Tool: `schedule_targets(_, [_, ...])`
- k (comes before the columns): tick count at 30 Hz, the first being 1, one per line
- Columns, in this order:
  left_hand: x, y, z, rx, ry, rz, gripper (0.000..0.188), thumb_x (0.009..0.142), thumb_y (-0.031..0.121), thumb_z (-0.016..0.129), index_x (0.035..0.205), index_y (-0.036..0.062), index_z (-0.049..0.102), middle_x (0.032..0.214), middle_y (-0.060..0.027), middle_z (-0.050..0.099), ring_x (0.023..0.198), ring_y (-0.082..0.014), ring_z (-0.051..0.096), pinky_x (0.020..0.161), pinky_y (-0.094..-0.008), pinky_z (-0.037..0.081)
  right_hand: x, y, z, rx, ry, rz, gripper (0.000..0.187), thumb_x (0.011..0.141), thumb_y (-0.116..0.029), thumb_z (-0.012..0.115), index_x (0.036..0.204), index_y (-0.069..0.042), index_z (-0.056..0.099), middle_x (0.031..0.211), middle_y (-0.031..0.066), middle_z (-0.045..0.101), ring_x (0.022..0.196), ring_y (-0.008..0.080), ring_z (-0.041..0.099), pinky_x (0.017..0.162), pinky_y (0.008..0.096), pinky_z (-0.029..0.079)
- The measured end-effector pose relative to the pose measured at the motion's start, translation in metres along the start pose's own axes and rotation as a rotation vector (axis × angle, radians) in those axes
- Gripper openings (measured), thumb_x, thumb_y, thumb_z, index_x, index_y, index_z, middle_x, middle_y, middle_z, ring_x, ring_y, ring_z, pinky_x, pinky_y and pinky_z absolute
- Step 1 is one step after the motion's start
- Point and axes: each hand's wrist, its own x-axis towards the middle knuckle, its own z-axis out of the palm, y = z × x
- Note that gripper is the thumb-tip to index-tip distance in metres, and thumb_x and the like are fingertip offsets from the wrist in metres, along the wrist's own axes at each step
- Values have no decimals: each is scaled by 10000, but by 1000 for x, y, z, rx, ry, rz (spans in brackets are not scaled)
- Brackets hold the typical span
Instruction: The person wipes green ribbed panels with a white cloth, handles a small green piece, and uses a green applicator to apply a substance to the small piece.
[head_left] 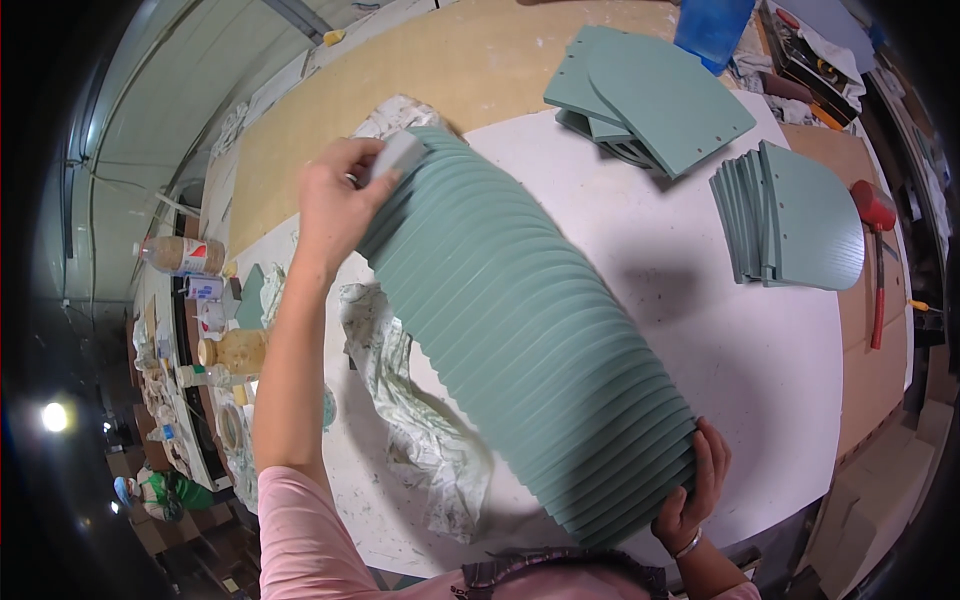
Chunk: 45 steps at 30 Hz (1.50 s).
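Right hand, with a band at the wrist, at the near right end of a tight row of green panels; its fingers are bent against the corner, the thumb set apart from them, and whether they grip or only press cannot be told. The row lies slantwise across the middle of a white sheet, from the near right toward the far left, its edges forming a ribbed, rounded upper surface. Left of the row, a crumpled, stained rag lies on the sheet. Further left, beyond the left forearm, stand a jar with a yellowish body and, past it, a bottle lying on its side. Left hand at the far end of the row: thumb and fingers are closed about a grey block, which touches the panels' edges. To the right, a red-headed mallet lies just beside a short stack of similar green panels. Farther back are a loose pile of larger green panels with small holes along their edges and, just behind it, a blue container.
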Motion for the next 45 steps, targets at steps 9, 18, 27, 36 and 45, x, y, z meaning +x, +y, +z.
schedule_targets(9, [16, -8, 1, 44, 67, 4, 318, 787, 137, 797, 1081, 23, 755, 1033, -131, 735, 884, -253, 705, 819, -354, 563, 2, -1, 2, 10, 3, 11, 588, 953, -329, 450, 1356, 86, 549, 1370, 307, 570, 1247, 472, 540, 1058, 548, 408])
schedule_targets(18, [51, 25, 10, 286, -183, 121, 340, 820, 138, 744, 1147, 44, 753, 1050, -132, 704, 951, -301, 688, 849, -386, 528, 0, 0, 1, 7, 7, 19, 601, 958, -346, 447, 1350, 98, 547, 1371, 307, 570, 1252, 467, 538, 1060, 545, 411])
schedule_targets(27, [54, 39, 20, 382, -225, 155, 345, 809, 139, 743, 1139, 39, 756, 1069, -156, 716, 996, -322, 696, 873, -406, 541, 1, 2, -1, 3, -6, 11, 593, 960, -343, 452, 1371, 76, 539, 1377, 303, 566, 1253, 473, 535, 1062, 550, 406])
schedule_targets(36, [50, 4, 19, 294, 27, 40, 329, 802, 205, 738, 1084, 38, 760, 1087, -186, 730, 1008, -352, 702, 889, -418, 551, 0, 3, -1, -6, 4, 5, 588, 960, -333, 450, 1370, 79, 540, 1375, 304, 570, 1244, 476, 543, 1060, 554, 407])
schedule_targets(45, [42, -18, 4, 345, 124, -73, 324, 806, 241, 746, 1059, 39, 759, 1057, -173, 738, 974, -324, 713, 873, -412, 552, 0, 2, 1, 10, 5, 5, 598, 948, -332, 453, 1369, 84, 541, 1370, 304, 574, 1245, 473, 543, 1061, 550, 407])
